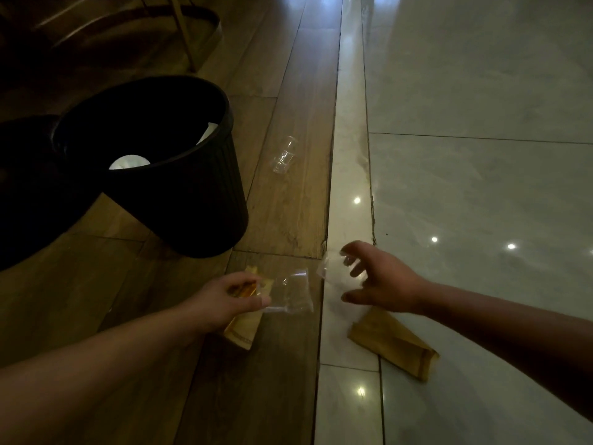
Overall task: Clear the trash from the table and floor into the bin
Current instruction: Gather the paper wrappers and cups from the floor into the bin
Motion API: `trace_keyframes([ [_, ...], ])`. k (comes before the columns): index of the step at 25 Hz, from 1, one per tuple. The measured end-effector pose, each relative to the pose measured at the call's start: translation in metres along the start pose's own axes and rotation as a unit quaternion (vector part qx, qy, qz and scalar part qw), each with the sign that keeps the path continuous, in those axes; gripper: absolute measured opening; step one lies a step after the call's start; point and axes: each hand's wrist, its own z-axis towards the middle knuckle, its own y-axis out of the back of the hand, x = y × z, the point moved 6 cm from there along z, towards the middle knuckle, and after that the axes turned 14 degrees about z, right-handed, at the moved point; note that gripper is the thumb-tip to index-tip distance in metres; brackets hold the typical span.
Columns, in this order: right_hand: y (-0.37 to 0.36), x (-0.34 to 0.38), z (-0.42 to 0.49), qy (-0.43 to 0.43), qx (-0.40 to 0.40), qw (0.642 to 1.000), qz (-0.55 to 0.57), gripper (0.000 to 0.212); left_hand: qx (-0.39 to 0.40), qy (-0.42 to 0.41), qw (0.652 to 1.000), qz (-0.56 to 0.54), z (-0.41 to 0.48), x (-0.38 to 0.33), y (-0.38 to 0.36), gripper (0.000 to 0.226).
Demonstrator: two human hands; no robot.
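A black ribbed bin (179, 200) stands on the wooden floor at the left, with white trash inside. My left hand (229, 298) grips a yellow-brown paper wrapper (242, 329) together with a clear plastic cup (293, 292). My right hand (380, 279) hovers low over the pale floor strip, fingers spread around a second clear cup (333, 268); whether they touch it is unclear. Another clear cup (284, 155) lies on the wood to the right of the bin. A brown paper bag (393, 343) lies flat on the tiles under my right wrist.
A gold-coloured furniture leg (184, 33) rises behind the bin beside a dark round base (205, 30). A dark round shape (22, 187) sits left of the bin. Glossy grey tiles (481, 91) fill the right side.
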Motion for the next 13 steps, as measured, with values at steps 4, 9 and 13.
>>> trace_keyframes([
  [4, 0.006, 0.035, -0.004, 0.035, 0.111, 0.993, -0.009, 0.078, 0.001, -0.020, 1.000, 0.006, 0.006, -0.017, 0.002, 0.065],
  [9, -0.007, 0.041, -0.002, 0.039, 0.138, 0.975, -0.170, 0.122, 0.004, -0.071, 0.996, 0.059, 0.004, -0.036, 0.002, 0.065],
  [13, -0.003, 0.050, 0.001, 0.054, 0.120, 0.978, -0.162, 0.125, -0.025, -0.078, 0.995, 0.055, 0.002, -0.038, 0.001, 0.045],
])
